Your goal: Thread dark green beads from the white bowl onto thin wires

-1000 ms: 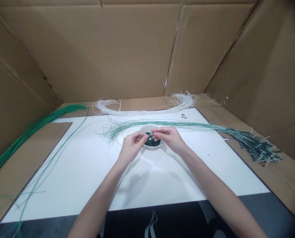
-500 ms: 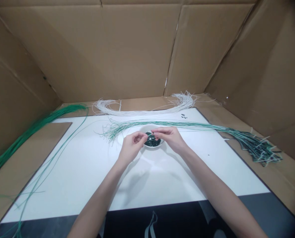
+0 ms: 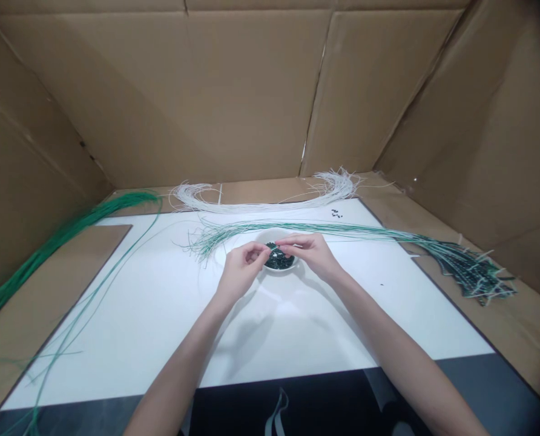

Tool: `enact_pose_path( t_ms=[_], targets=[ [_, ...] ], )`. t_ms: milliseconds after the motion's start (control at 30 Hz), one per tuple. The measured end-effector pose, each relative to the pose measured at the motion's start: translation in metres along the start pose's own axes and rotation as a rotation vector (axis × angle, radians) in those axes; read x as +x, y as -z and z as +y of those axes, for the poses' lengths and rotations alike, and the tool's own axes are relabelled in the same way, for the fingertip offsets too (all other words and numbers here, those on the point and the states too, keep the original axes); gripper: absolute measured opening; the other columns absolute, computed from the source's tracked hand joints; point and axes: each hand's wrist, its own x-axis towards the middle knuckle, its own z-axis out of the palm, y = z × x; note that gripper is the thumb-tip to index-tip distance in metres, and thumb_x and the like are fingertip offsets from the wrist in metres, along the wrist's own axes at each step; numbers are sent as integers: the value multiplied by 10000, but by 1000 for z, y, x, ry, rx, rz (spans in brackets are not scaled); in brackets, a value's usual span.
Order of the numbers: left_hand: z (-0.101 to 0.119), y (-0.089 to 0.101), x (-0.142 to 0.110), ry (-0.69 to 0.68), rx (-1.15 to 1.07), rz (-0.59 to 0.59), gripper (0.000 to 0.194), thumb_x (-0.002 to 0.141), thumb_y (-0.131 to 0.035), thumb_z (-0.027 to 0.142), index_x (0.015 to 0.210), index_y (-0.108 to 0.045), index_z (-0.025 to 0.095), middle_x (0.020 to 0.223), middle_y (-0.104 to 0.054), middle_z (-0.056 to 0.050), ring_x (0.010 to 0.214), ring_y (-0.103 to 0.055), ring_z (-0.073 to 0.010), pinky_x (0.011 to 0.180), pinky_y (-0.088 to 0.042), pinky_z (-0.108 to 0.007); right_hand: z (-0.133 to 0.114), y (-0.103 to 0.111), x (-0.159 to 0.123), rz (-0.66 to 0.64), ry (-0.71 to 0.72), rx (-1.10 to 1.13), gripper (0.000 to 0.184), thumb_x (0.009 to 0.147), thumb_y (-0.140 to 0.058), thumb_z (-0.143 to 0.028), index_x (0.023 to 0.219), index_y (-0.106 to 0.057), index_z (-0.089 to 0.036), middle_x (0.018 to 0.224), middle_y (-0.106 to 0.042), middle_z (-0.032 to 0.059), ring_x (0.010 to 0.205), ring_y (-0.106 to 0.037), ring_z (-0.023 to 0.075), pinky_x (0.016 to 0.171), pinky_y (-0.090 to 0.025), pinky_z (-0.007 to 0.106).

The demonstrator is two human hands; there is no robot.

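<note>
Over a white bowl [image 3: 283, 270] of small dark green beads [image 3: 279, 260], my two hands meet almost fingertip to fingertip. My left hand [image 3: 243, 266] is closed in a pinch on a thin cord [image 3: 273, 247], whose short pale green end shows between the hands. Thumb and forefinger of my right hand [image 3: 314, 253] are pressed together at the other end of that cord. Whatever tiny thing sits in the right fingertips is too small to make out. Just behind the bowl runs a bundle of green and white cords [image 3: 324, 227], with dark beaded ends [image 3: 474, 272] at the right.
A white cord bundle [image 3: 261, 207] curves along the back of the white board [image 3: 161, 327]. Green cords [image 3: 70, 233] lie at the left, with loose strands hanging forward. Several dark beads [image 3: 336, 213] rest at the back right. Cardboard walls [image 3: 170, 97] enclose the back and sides.
My right fingertips have shifted very slightly left toward my left hand, and less of the cord shows between them. All else looks the same.
</note>
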Motion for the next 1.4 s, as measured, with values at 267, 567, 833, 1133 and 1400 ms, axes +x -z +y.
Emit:
enact_pose_path(
  t_ms=[267, 567, 833, 1133, 1400],
  targets=[
    [-1, 0, 0, -21, 11, 8, 285, 744, -541, 401, 777, -625, 131, 661, -618, -25, 536, -504, -99, 493, -378, -189, 4, 1, 1, 5, -54, 52, 208, 598, -707, -287, 775, -724, -179, 731, -684, 38, 566, -535, 103, 590, -446, 255],
    [-2, -2, -2, -54, 54, 38, 253, 752, -536, 369, 782, -634, 138, 664, -625, -26, 536, -516, -100, 490, -391, -185, 6, 1, 2, -15, -95, 151, 197, 584, -722, -294, 741, -721, -174, 697, -686, 33, 543, -531, 97, 597, -450, 262],
    [-1, -2, -2, -49, 13, 47, 270, 746, -547, 389, 789, -626, 135, 692, -633, -31, 539, -519, -99, 486, -382, -183, 10, 1, 3, -45, -101, 222, 192, 596, -719, -274, 760, -714, -173, 716, -697, 42, 556, -539, 97, 614, -448, 264],
    [-2, -1, -1, -54, 35, 48, 248, 759, -531, 367, 794, -622, 139, 695, -627, -30, 553, -515, -101, 511, -392, -187, 9, 1, 3, -45, -96, 220, 170, 587, -724, -261, 738, -716, -183, 707, -700, 35, 557, -545, 95, 598, -449, 252],
    [1, -3, -3, -217, 270, 129, 166, 788, -492, 270, 760, -615, 163, 743, -632, -19, 582, -506, -100, 568, -393, -207, 6, 2, 2, -17, -79, 61, 208, 583, -718, -310, 732, -718, -164, 682, -681, 33, 569, -544, 105, 587, -446, 249]
  ],
)
